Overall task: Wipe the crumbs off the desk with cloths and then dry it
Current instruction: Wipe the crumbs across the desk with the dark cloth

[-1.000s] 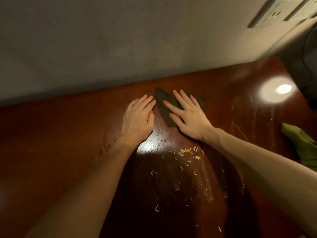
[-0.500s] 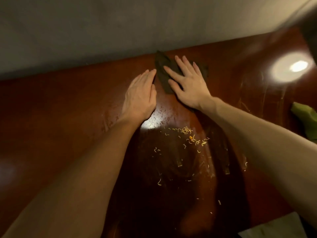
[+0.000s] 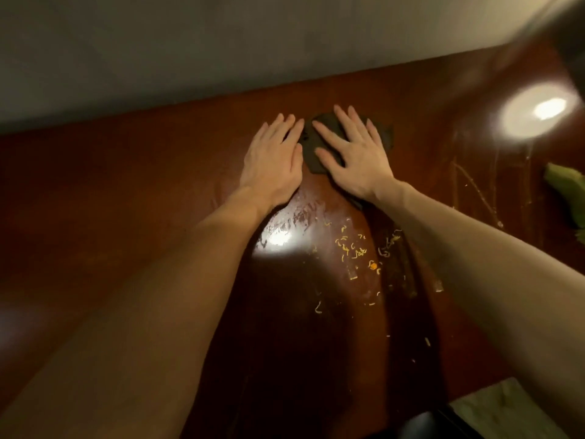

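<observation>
A dark cloth (image 3: 311,153) lies flat on the glossy brown desk (image 3: 126,191) near the wall. My right hand (image 3: 354,156) presses on it with straight, spread fingers. My left hand (image 3: 273,161) lies flat on the bare desk just left of the cloth, its fingertips at the cloth's edge. Yellow and orange crumbs (image 3: 351,251) are scattered on the desk below my hands, between my forearms. A green cloth (image 3: 566,191) lies at the right edge, partly cut off.
A grey wall (image 3: 221,52) runs along the desk's far edge. Wet streaks (image 3: 474,185) mark the desk to the right. Lamp glare (image 3: 538,112) shines at the upper right. A pale surface (image 3: 493,413) and a dark object (image 3: 418,426) sit at the lower right corner.
Both hands stay flat side by side by the wall. The cloth looks more bunched under my right hand. The view has shifted, so the hands sit lower in frame than half a second ago.
</observation>
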`<state>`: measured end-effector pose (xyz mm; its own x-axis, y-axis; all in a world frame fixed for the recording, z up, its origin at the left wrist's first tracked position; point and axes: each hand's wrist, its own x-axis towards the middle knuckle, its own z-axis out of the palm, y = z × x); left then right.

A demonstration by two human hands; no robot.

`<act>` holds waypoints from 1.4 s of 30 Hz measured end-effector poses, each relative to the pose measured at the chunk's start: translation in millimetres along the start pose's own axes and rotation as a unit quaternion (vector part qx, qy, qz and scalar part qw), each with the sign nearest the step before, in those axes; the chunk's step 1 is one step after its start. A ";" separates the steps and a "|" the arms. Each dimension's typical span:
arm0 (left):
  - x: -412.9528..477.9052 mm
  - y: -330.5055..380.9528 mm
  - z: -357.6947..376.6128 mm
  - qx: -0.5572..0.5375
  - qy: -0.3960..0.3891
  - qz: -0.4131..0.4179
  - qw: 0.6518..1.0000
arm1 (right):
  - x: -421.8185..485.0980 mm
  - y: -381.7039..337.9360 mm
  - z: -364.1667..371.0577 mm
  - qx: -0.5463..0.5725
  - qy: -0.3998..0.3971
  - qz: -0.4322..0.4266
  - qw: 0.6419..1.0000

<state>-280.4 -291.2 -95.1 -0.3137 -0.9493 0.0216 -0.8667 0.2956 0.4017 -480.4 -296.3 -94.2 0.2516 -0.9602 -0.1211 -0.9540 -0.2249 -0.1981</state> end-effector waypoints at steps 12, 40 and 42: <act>-39.7 -16.0 -10.0 0.021 -0.111 0.035 0.993 | -126.9 -51.7 29.6 -0.020 -0.032 -0.033 0.999; -37.7 -17.9 -5.0 -0.004 -0.093 0.024 0.995 | -27.8 12.5 -0.7 0.032 -0.060 0.022 0.997; -36.7 -18.9 -5.2 -0.003 -0.099 0.025 0.995 | -32.9 26.7 -4.6 0.037 -0.064 0.049 0.996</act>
<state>-250.5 -262.6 -98.7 -0.4271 -0.8934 -0.1394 -0.8460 0.3404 0.4104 -514.9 -271.5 -91.0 0.1801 -0.9472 -0.2652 -0.9619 -0.1132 -0.2489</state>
